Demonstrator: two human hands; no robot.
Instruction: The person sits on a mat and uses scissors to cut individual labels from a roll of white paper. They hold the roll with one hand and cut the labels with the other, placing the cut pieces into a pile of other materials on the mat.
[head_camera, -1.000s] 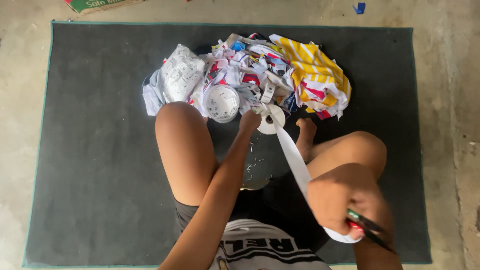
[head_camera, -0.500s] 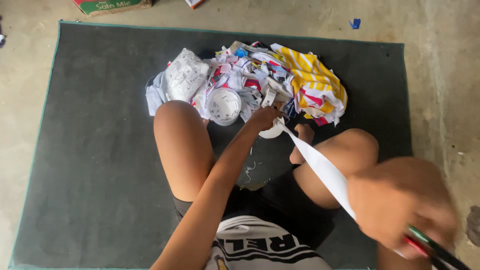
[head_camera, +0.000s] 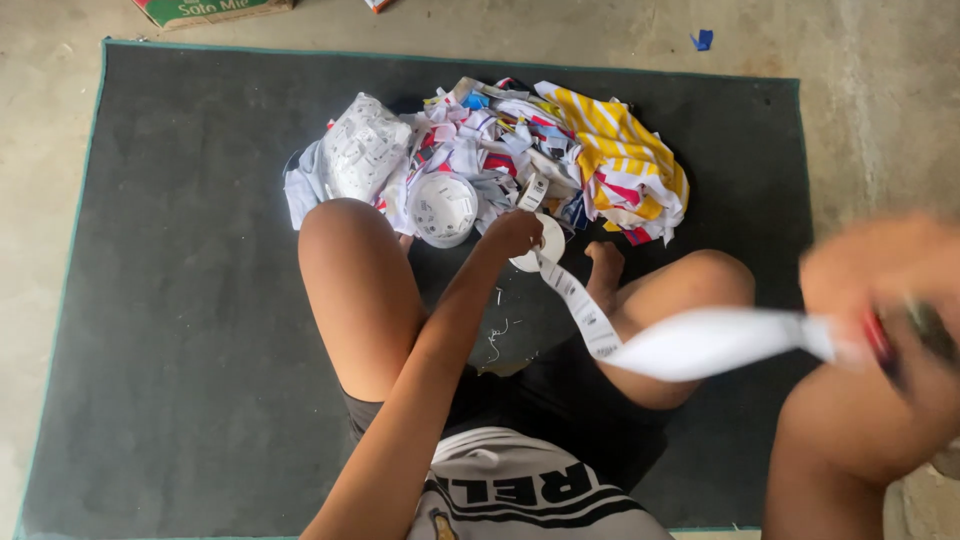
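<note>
Left hand (head_camera: 512, 235) closed around white label roll (head_camera: 545, 243), just beside cloth pile (head_camera: 520, 160). Right hand (head_camera: 885, 300), blurred, pinching the roll's strip (head_camera: 700, 345), well apart from pile.

head cam | looks steeply down – near lap, dark mat (head_camera: 180, 300) below | right edge blurred, probably motion

The person wears a sleeveless top — white across the chest, with a broad black band bearing large white block lettering and thin black-and-white stripes edging it. Below it are short black shorts. Both arms are bare from shoulder to hand, both legs bare from the shorts down, and the one foot in view is bare too (no rings, watch or bracelets can be made out).
</note>
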